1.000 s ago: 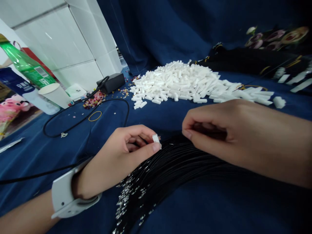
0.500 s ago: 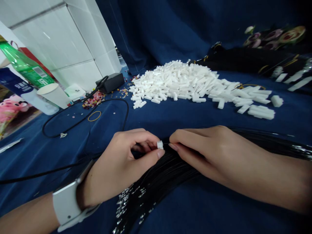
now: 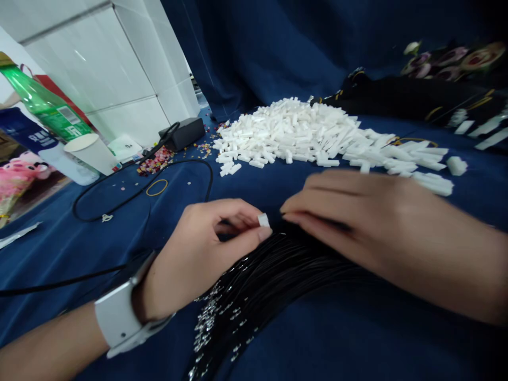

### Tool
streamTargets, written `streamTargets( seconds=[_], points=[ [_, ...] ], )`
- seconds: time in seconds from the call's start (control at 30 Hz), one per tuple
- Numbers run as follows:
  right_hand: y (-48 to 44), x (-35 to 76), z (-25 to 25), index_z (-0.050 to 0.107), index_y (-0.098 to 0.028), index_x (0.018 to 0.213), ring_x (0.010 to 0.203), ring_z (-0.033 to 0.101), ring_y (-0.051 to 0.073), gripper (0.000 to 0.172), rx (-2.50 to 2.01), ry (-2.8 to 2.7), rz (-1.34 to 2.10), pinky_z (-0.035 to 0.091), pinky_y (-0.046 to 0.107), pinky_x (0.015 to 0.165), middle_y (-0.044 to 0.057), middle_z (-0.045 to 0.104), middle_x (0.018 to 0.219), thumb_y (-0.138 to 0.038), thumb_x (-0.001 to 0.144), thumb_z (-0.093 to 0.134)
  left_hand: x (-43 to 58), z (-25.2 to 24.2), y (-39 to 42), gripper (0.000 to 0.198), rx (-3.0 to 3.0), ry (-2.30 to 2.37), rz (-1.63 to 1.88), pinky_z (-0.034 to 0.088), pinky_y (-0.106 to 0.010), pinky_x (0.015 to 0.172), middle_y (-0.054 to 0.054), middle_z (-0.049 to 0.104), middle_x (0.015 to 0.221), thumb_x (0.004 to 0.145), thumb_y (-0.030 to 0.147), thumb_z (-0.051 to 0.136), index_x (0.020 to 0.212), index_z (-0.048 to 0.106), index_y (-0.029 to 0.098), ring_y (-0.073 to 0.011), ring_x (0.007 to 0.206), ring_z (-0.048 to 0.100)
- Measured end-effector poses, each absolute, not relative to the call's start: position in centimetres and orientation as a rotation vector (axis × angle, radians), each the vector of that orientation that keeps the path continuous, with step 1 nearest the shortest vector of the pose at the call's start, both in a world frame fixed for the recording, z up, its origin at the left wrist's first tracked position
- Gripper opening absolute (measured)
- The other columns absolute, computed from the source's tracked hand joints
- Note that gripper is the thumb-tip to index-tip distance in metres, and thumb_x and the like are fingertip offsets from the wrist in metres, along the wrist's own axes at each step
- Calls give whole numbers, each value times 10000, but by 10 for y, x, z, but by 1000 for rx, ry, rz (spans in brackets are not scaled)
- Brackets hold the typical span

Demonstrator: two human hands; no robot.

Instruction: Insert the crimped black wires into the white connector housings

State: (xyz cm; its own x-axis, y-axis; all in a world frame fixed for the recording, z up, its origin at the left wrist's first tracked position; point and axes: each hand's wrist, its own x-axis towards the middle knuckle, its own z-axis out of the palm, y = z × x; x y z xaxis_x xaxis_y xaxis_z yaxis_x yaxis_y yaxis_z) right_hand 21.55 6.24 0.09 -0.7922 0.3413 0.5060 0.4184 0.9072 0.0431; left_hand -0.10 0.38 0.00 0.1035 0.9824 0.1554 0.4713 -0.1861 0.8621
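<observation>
My left hand [image 3: 206,248] pinches a small white plastic connector housing [image 3: 263,219] between thumb and index finger, its end poking out past the fingertips. To the right, a short gap away, my right hand [image 3: 357,222] is closed with thumb and forefinger together, slightly blurred. The thin black wire it gripped a moment ago is hardly visible against the dark background. Under both hands lies a bundle of black wires [image 3: 286,270] with shiny metal terminals [image 3: 208,317] at the near-left ends. Behind the hands is a large heap of white connector housings [image 3: 289,129].
A blue cloth [image 3: 317,338] covers the table. At left are a black cable [image 3: 99,216], a rubber band [image 3: 157,187], a paper cup [image 3: 91,153], a green bottle [image 3: 51,106] and a black box [image 3: 184,133]. Dark bundles [image 3: 392,98] and artificial flowers [image 3: 452,58] sit back right.
My right hand has risen and drawn slightly away from the connector housing. The left hand with the housing has shifted up a little. The wire between them no longer shows clearly.
</observation>
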Motion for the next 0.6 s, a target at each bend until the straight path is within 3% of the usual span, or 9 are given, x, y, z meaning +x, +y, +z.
streamTargets(
  seconds=[0.1, 0.17, 0.3, 0.6],
  points=[
    [62, 219, 13, 683, -145, 1011, 903, 587, 169, 212, -585, -2411, -456, 440, 305, 708, 82, 624, 992, -219, 1011, 484, -8, 1, 9, 63, 1703, 1461, 1163, 569, -167, 636, 28, 753, 732, 795, 185, 787, 807, 727, 197, -118, 690, 712],
    [57, 216, 15, 687, -130, 1000, 909, 567, 151, 166, -485, -2439, -447, 445, 298, 759, 69, 618, 985, -148, 981, 523, -13, 1, 12, 75, 1710, 1464, 1200, 568, -158, 636, 29, 752, 731, 792, 183, 797, 800, 723, 194, -112, 687, 709],
    [52, 196, 6, 708, -140, 978, 804, 549, 142, 190, -334, -2660, -213, 426, 292, 716, 37, 621, 871, -144, 978, 518, -20, 3, 13, 66, 1774, 1479, 1249, 562, -143, 611, 35, 758, 718, 803, 193, 788, 790, 722, 194, -102, 667, 711],
    [72, 146, 0, 673, -113, 882, 778, 575, 145, 189, -690, -2899, -76, 416, 279, 693, 72, 624, 850, -207, 977, 539, -29, 12, 12, 64, 1795, 1513, 1266, 560, -134, 648, 37, 762, 731, 798, 221, 789, 796, 730, 195, -94, 690, 711]
  ],
)
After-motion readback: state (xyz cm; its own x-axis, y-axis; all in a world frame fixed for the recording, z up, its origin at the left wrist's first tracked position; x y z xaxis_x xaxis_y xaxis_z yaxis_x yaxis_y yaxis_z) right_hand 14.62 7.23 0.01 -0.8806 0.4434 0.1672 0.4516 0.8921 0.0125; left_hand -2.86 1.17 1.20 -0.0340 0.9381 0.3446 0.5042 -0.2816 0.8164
